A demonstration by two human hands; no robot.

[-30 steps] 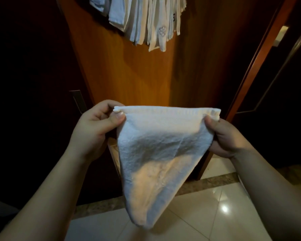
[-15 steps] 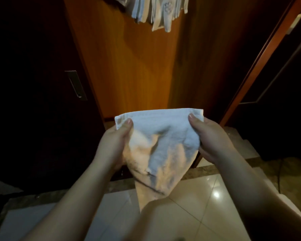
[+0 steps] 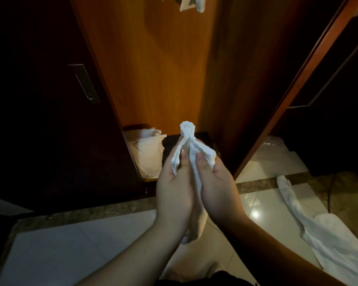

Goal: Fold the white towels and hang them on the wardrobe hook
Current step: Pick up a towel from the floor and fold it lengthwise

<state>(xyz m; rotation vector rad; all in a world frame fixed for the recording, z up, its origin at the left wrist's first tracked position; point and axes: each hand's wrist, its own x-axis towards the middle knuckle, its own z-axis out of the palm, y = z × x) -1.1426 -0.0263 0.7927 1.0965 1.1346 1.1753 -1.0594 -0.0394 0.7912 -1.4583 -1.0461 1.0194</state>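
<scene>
Two hands [image 3: 175, 188] [image 3: 216, 186] pinch white towel [image 3: 187, 133] above glossy tiled floor [image 3: 70, 248]

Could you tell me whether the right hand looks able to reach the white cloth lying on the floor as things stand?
Probably not yet: the right hand and left hand are pressed together around the white towel, though nothing blocks the way to the white cloth.

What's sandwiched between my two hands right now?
In the head view, the white towel is pressed between the left hand and the right hand; its bunched top sticks out above the thumbs and its tail hangs below the wrists.
</scene>
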